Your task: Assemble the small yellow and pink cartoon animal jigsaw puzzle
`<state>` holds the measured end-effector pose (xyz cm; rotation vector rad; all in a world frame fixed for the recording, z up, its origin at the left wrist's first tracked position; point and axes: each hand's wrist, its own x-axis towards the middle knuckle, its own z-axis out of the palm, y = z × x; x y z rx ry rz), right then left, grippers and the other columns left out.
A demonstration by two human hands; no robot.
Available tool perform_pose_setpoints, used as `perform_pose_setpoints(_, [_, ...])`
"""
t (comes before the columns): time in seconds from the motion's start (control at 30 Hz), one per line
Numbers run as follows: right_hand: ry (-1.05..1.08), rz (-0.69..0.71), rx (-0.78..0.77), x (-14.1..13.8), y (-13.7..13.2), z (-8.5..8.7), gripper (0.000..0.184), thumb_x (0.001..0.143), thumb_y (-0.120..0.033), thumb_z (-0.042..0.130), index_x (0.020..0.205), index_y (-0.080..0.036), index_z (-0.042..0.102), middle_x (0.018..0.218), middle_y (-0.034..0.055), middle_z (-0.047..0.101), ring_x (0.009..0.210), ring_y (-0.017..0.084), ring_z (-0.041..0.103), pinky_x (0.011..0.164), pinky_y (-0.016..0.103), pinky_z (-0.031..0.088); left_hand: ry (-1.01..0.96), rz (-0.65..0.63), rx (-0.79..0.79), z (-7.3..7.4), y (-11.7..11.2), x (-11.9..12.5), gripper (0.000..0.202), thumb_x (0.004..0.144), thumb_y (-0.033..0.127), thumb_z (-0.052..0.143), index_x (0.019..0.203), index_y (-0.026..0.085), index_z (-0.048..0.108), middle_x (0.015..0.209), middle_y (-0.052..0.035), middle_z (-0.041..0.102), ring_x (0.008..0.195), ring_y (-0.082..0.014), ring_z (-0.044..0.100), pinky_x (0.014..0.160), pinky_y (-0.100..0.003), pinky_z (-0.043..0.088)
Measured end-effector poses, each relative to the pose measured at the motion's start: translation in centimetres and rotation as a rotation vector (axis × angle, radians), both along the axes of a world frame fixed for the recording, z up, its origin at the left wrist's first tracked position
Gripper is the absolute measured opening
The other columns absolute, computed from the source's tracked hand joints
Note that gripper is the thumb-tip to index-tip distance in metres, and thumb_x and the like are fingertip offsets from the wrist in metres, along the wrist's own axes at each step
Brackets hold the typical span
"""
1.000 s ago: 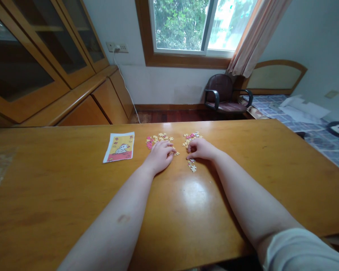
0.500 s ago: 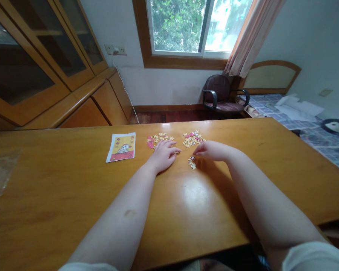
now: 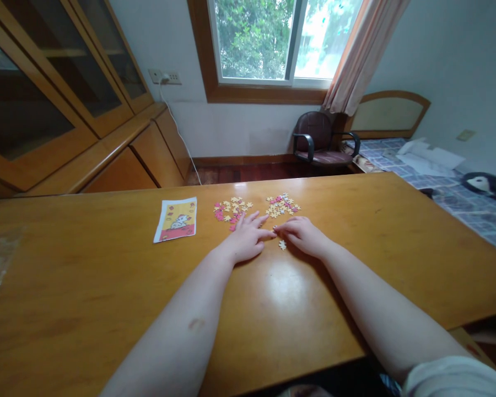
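Note:
My left hand (image 3: 248, 238) rests on the table with its fingers spread, beside a loose pile of pink and cream jigsaw pieces (image 3: 231, 207). My right hand (image 3: 303, 234) is closed, its fingertips pressed together on a small jigsaw piece (image 3: 275, 228) near my left fingertips; the fingers partly hide that piece. Just below them a single pale jigsaw piece (image 3: 282, 245) lies on the table. A second pile of jigsaw pieces (image 3: 281, 206), cream, pink and white, lies beyond my right hand. To the left is a picture card (image 3: 177, 219) with a white animal on yellow and pink.
The wooden table (image 3: 107, 275) spans the view, with a clear plastic bag (image 3: 0, 262) at its left edge. Behind it stand a glass-door cabinet (image 3: 103, 132), an office chair (image 3: 320, 138) and a bed (image 3: 397, 151) with papers.
My left hand has shifted right and nearer to me, uncovering more of the left pile. My right hand has come down onto the small pieces. The view has tilted slightly.

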<state>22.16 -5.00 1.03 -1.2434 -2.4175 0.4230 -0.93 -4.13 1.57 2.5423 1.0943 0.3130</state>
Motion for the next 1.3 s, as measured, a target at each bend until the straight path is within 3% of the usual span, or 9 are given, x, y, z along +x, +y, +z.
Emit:
perform_pose_setpoints(0.2, [-0.022,-0.139,0.09,0.3,0.1,0.2,0.025,0.089,-0.024,0.055,0.11,-0.023,0.069,0.109,0.0069,0.071,0.105,0.025,0.058,0.097,0.046,0.036,-0.067,0.054,0.084,0.3,0.6,-0.6,0.026,0.082,0.021,0.051,0.089,0.03,0.075,0.129,-0.0024,0.06,0.135,-0.0301,0.035,0.114,-0.062,0.01])
perform_pose_setpoints(0.3, [-0.015,-0.002,0.047,0.5,-0.3,0.9,0.024,0.083,-0.034,0.067,0.105,-0.025,0.071,0.11,0.0067,0.069,0.104,0.024,0.058,0.096,0.043,0.037,-0.106,0.104,0.122,0.1,1.1,-1.0,0.023,0.083,0.024,0.052,0.08,0.026,0.074,0.12,-0.0031,0.065,0.131,-0.0285,0.04,0.115,-0.06,0.01])
perform_pose_setpoints(0.43, [-0.018,0.135,-0.068,0.3,-0.7,1.2,0.018,0.078,-0.035,0.073,0.093,-0.025,0.074,0.095,0.0051,0.07,0.09,0.021,0.061,0.087,0.037,0.042,-0.147,0.126,0.13,-0.2,1.4,-1.2,0.021,0.084,0.025,0.052,0.081,0.025,0.073,0.117,-0.0035,0.066,0.129,-0.027,0.043,0.116,-0.058,0.013])
perform_pose_setpoints(0.63, [0.183,0.023,-0.212,0.1,-0.4,0.6,0.017,0.072,-0.027,0.076,0.087,-0.02,0.073,0.083,0.0029,0.067,0.077,0.016,0.06,0.074,0.028,0.047,-0.179,0.14,0.13,-0.3,1.6,-1.2,0.02,0.084,0.024,0.052,0.086,0.025,0.072,0.116,-0.0043,0.066,0.125,-0.025,0.047,0.115,-0.055,0.02])
perform_pose_setpoints(0.73, [0.212,-0.127,-0.181,0.3,-0.2,0.5,0.004,0.074,-0.022,0.07,0.077,-0.019,0.071,0.075,0.0007,0.064,0.067,0.013,0.056,0.064,0.025,0.046,-0.193,0.145,0.144,-0.3,1.7,-1.2,0.021,0.084,0.023,0.052,0.085,0.025,0.072,0.115,-0.0046,0.067,0.122,-0.024,0.048,0.113,-0.052,0.025])
perform_pose_setpoints(0.83, [0.242,-0.215,-0.105,0.5,0.1,0.3,0.008,0.076,-0.02,0.067,0.068,-0.02,0.068,0.072,0.0008,0.065,0.069,0.014,0.059,0.066,0.026,0.047,-0.208,0.15,0.16,-0.4,1.8,-1.3,0.021,0.083,0.022,0.052,0.085,0.024,0.072,0.113,-0.0042,0.067,0.119,-0.023,0.05,0.111,-0.049,0.03])
perform_pose_setpoints(0.93, [0.217,-0.193,-0.058,0.7,0.3,0.0,0.008,0.078,-0.022,0.066,0.072,-0.021,0.071,0.077,0.0026,0.069,0.075,0.016,0.063,0.073,0.028,0.05,-0.225,0.158,0.163,-0.5,1.9,-1.4,0.021,0.082,0.02,0.052,0.085,0.025,0.073,0.112,-0.0036,0.067,0.118,-0.0224,0.051,0.109,-0.046,0.033])
perform_pose_setpoints(1.1, [0.116,0.008,-0.099,1.2,0.3,0.0,0.009,0.082,-0.027,0.066,0.082,-0.023,0.074,0.084,0.003,0.073,0.082,0.017,0.065,0.081,0.029,0.05,-0.23,0.168,0.164,-0.4,2.0,-1.4,0.021,0.083,0.021,0.052,0.085,0.024,0.073,0.111,-0.0035,0.067,0.116,-0.0223,0.052,0.107,-0.044,0.036])
perform_pose_setpoints(1.3, [0.116,-0.108,-0.012,1.9,-0.3,1.3,0.018,0.081,-0.018,0.057,0.087,-0.019,0.074,0.081,0.0044,0.071,0.073,0.016,0.062,0.073,0.028,0.048,-0.235,0.179,0.168,-0.5,2.1,-1.5,0.021,0.082,0.021,0.053,0.086,0.024,0.073,0.111,-0.0034,0.067,0.115,-0.0219,0.052,0.105,-0.043,0.038])
